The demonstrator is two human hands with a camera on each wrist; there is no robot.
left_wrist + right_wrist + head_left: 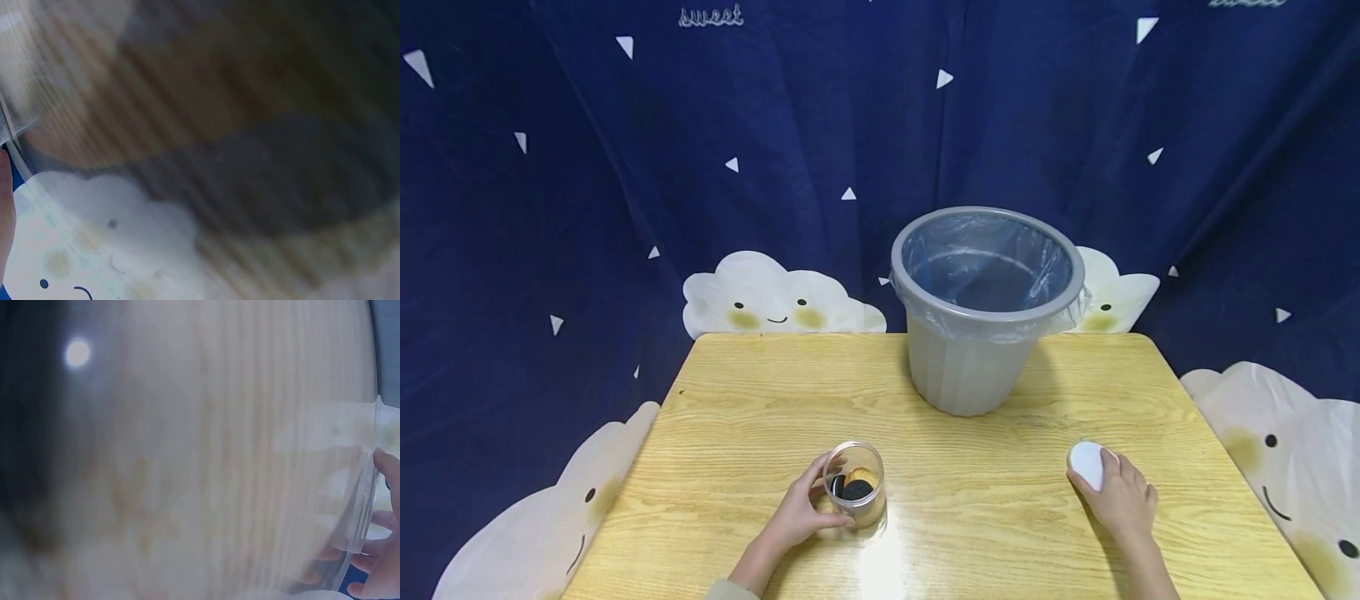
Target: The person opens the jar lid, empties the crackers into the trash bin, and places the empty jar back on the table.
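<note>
left hand (799, 508) curls round the uncapped jar (870, 512), cookies (858, 490) inside, toward the table's (970, 517) near side, right hand (1123, 502) grasping the lid (1085, 463) well apart; steadying the jar upright and holding the lid by its edge seems wisest.

One left hand (805, 504) and one right hand (1123, 492) (two in all), one clear jar (871, 511), one white disc (1086, 463), one bin (966, 371), one plastic liner (951, 250) and one counter (775, 392) are shown. Two dark cookies (857, 490) and at least one golden cookie (862, 477) are distinguishable, the exact number of golden ones being uncertain. One blue curtain (820, 100) bears four white clouds (782, 292), two printed words (711, 17), one partly cut off, and more than ten white triangles (943, 78).
</note>
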